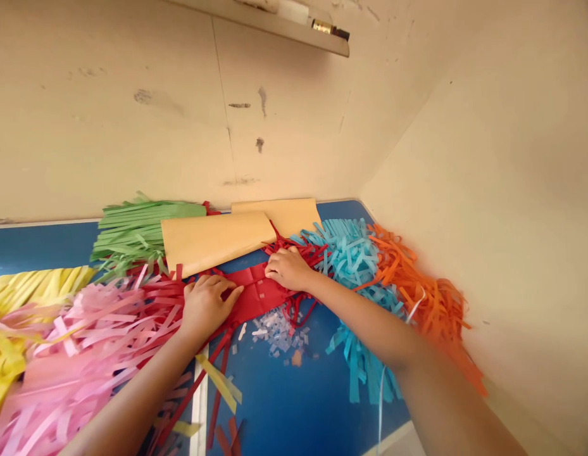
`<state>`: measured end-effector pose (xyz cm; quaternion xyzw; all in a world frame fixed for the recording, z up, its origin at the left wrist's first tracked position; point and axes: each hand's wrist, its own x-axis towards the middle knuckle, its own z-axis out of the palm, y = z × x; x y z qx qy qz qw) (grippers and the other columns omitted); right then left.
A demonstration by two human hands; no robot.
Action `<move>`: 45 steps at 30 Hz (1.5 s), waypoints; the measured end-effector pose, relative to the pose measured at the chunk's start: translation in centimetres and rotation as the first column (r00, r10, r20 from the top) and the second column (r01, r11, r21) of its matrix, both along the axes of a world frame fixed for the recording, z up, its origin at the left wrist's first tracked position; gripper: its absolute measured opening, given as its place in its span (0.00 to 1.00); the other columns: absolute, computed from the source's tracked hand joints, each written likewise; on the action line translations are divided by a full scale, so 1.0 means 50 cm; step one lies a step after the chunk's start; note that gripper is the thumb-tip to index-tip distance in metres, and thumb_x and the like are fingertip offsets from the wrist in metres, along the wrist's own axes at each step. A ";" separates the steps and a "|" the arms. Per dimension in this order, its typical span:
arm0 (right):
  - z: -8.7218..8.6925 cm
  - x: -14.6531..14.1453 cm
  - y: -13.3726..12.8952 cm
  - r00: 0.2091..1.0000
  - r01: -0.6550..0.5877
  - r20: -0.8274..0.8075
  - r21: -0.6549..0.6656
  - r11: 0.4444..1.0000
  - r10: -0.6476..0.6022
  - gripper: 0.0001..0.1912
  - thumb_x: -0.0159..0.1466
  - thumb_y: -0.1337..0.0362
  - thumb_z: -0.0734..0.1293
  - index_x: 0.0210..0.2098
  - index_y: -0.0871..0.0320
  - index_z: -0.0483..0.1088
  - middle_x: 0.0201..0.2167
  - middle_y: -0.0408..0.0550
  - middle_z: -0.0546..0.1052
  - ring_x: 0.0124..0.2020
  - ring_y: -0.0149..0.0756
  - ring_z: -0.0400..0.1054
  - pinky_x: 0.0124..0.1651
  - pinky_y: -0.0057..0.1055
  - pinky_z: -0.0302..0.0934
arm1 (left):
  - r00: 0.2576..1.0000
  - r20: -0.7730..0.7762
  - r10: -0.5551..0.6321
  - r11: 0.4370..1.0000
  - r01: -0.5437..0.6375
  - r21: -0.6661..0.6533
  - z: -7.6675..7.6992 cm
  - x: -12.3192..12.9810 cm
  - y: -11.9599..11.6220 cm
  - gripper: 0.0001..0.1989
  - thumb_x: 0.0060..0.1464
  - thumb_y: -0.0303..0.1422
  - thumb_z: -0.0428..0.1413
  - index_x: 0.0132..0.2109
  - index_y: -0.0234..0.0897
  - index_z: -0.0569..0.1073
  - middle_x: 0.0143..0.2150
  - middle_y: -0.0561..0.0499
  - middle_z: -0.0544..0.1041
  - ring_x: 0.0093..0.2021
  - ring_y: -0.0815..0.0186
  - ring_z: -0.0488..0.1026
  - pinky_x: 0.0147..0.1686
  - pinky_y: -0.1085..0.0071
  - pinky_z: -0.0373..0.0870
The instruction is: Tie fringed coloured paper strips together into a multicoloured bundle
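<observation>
A red paper piece [254, 292] with fringed ends lies across the blue table, its middle flat and creased. My left hand [211, 304] rests at its left side, fingers bent and a little apart, thumb on the paper. At its right side my right hand [288, 269] presses down with its fingers close together, touching the paper's edge; whether it pinches any strip is hard to make out. Small pale scraps [279, 330] are piled just below the red paper. Behind it lies a folded tan sheet [218, 240].
Pink fringe [85, 354] and yellow fringe [42, 288] spread at the left, green fringe [132, 231] behind. Blue fringe [348, 253] and orange fringe [426, 291] lie at the right by the wall. A shelf [275, 28] juts out above. A white string hangs near my right forearm.
</observation>
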<state>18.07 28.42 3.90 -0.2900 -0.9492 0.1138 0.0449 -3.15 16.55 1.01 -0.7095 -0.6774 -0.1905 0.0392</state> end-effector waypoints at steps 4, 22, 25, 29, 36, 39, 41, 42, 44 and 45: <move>-0.004 -0.002 0.005 0.999 0.030 -0.019 -0.018 0.999 -0.030 0.09 0.67 0.61 0.67 0.35 0.55 0.78 0.40 0.47 0.78 0.44 0.40 0.64 0.45 0.37 0.46 | 0.999 -0.021 0.048 0.999 -0.048 -0.024 0.002 0.008 0.006 0.16 0.62 0.41 0.50 0.32 0.42 0.78 0.37 0.48 0.82 0.42 0.54 0.74 0.37 0.58 0.58; -0.001 -0.027 -0.009 0.956 -0.294 0.066 0.287 0.912 0.287 0.14 0.70 0.66 0.61 0.32 0.58 0.75 0.34 0.49 0.79 0.45 0.42 0.61 0.50 0.47 0.44 | 0.915 -0.242 -0.324 0.938 0.344 0.046 0.038 0.035 0.024 0.12 0.61 0.28 0.50 0.37 0.41 0.78 0.37 0.47 0.80 0.42 0.55 0.71 0.52 0.47 0.58; -0.014 -0.027 -0.008 0.977 -0.209 0.012 0.249 0.946 0.213 0.12 0.69 0.66 0.63 0.32 0.58 0.76 0.34 0.48 0.79 0.44 0.41 0.62 0.50 0.45 0.44 | 0.913 -0.273 -0.304 0.937 0.338 0.089 0.035 0.041 0.034 0.12 0.62 0.27 0.50 0.34 0.40 0.77 0.33 0.48 0.79 0.39 0.57 0.71 0.56 0.43 0.55; -0.017 -0.017 -0.013 0.997 -0.069 -0.035 0.173 0.982 0.076 0.11 0.68 0.63 0.64 0.33 0.55 0.77 0.36 0.46 0.81 0.43 0.38 0.64 0.49 0.43 0.45 | 0.893 -0.321 -0.315 0.924 0.366 0.111 0.031 0.042 0.042 0.11 0.60 0.24 0.51 0.34 0.38 0.76 0.29 0.48 0.78 0.36 0.58 0.71 0.57 0.45 0.57; 0.013 -0.006 -0.044 0.999 -0.042 0.026 0.223 0.974 0.037 0.11 0.69 0.63 0.62 0.38 0.54 0.78 0.44 0.49 0.80 0.47 0.42 0.63 0.49 0.43 0.47 | 0.848 -0.405 -0.342 0.906 0.412 0.096 0.035 0.054 0.057 0.13 0.56 0.19 0.50 0.29 0.34 0.75 0.25 0.47 0.75 0.27 0.61 0.71 0.54 0.48 0.62; 0.019 -0.003 -0.085 0.994 -0.103 0.067 0.275 0.956 0.088 0.11 0.68 0.66 0.61 0.41 0.59 0.76 0.44 0.53 0.79 0.48 0.44 0.63 0.50 0.44 0.48 | 0.841 -0.415 -0.347 0.902 0.420 0.097 0.059 0.053 0.071 0.14 0.56 0.18 0.49 0.28 0.35 0.74 0.24 0.48 0.75 0.25 0.63 0.70 0.54 0.50 0.62; 0.017 0.003 -0.112 0.989 -0.130 0.109 0.290 0.948 0.102 0.11 0.66 0.67 0.62 0.41 0.61 0.75 0.40 0.54 0.79 0.44 0.44 0.64 0.49 0.44 0.50 | 0.848 -0.409 -0.338 0.904 0.413 0.109 0.085 0.047 0.081 0.13 0.57 0.19 0.48 0.30 0.36 0.74 0.23 0.49 0.75 0.24 0.63 0.71 0.55 0.51 0.61; 0.015 0.007 -0.122 0.988 -0.131 0.122 0.292 0.947 0.099 0.10 0.66 0.68 0.62 0.40 0.61 0.75 0.38 0.54 0.79 0.43 0.44 0.64 0.48 0.44 0.51 | 0.854 -0.404 -0.328 0.907 0.405 0.118 0.101 0.043 0.086 0.13 0.57 0.20 0.48 0.31 0.36 0.74 0.24 0.49 0.75 0.25 0.63 0.72 0.55 0.52 0.61; 0.013 0.014 -0.136 0.989 -0.115 0.123 0.291 0.950 0.082 0.09 0.64 0.68 0.63 0.38 0.62 0.76 0.37 0.54 0.79 0.41 0.44 0.65 0.47 0.44 0.52 | 0.873 -0.385 -0.298 0.915 0.376 0.144 0.132 0.038 0.095 0.12 0.57 0.21 0.49 0.34 0.36 0.76 0.27 0.48 0.77 0.29 0.61 0.74 0.53 0.54 0.63; 0.013 0.017 -0.139 0.990 -0.103 0.119 0.290 0.951 0.071 0.09 0.64 0.68 0.63 0.37 0.61 0.76 0.37 0.53 0.79 0.41 0.44 0.65 0.46 0.44 0.53 | 0.887 -0.369 -0.276 0.921 0.354 0.162 0.148 0.036 0.098 0.11 0.57 0.21 0.50 0.35 0.36 0.76 0.29 0.47 0.78 0.31 0.60 0.75 0.51 0.55 0.64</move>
